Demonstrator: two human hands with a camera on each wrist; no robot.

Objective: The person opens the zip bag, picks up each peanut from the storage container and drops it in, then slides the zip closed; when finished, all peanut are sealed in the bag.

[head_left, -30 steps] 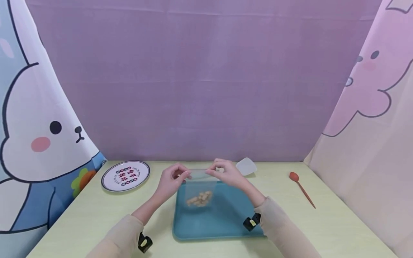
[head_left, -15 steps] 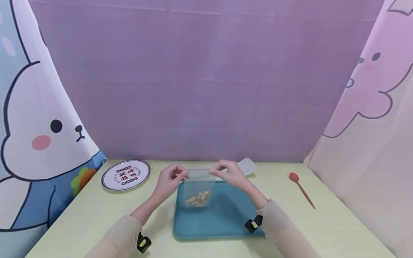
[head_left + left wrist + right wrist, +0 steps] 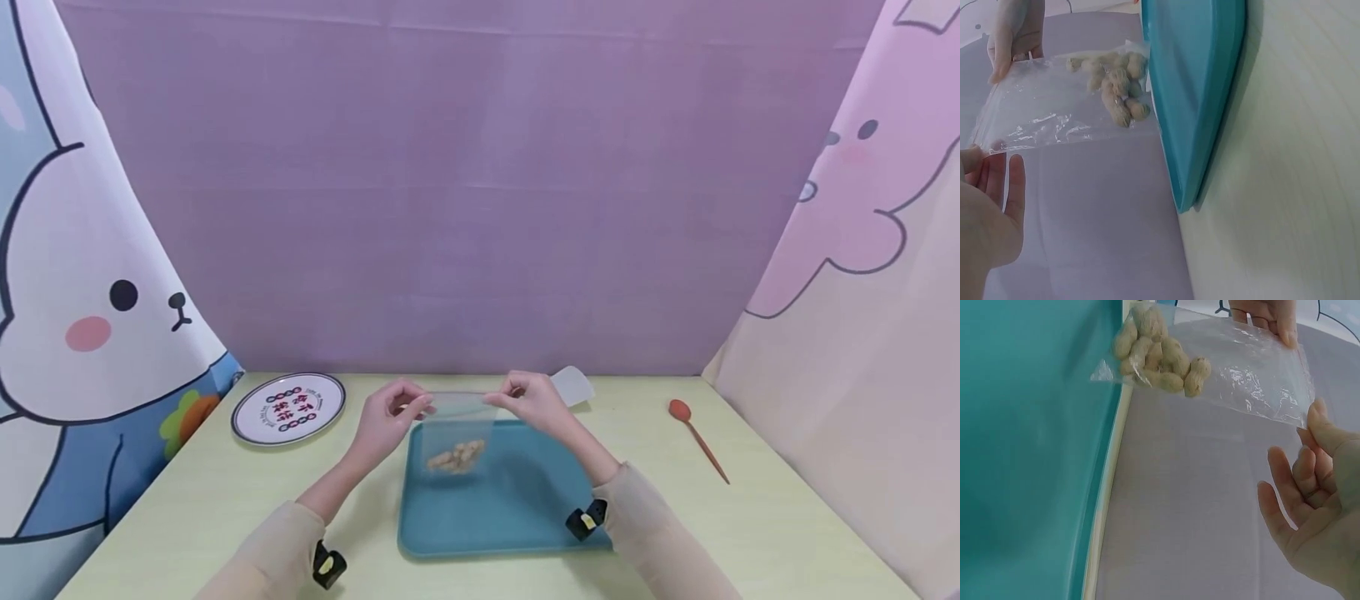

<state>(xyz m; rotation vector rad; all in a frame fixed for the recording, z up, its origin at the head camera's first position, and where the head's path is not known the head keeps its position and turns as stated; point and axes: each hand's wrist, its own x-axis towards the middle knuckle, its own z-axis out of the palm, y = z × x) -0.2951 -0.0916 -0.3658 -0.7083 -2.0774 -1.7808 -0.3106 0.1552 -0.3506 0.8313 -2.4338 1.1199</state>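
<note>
A clear plastic bag (image 3: 459, 421) hangs by its top edge between both hands, over the left part of a teal tray (image 3: 517, 508). Several unshelled peanuts (image 3: 1154, 353) lie gathered at the bag's bottom. My left hand (image 3: 386, 421) pinches the bag's top left corner between thumb and fingers. At the opposite corner, my right hand (image 3: 536, 404) pinches with thumb and forefinger; its other fingers (image 3: 1285, 481) spread loosely away from the plastic. In the left wrist view the peanuts (image 3: 1116, 84) show through the film beside the tray's edge.
A white plate (image 3: 288, 408) with red lettering lies at the back left of the pale table (image 3: 195, 500). Behind the right hand is a white, translucent scoop-like piece (image 3: 573, 387). A red-brown spoon (image 3: 697, 437) lies to the right. A purple cloth (image 3: 480, 192) closes off the back.
The bag, still pinched in both hands, has shifted slightly left and its bottom has swung up a little. The right hand's fingers have moved a little right along the top edge.
</note>
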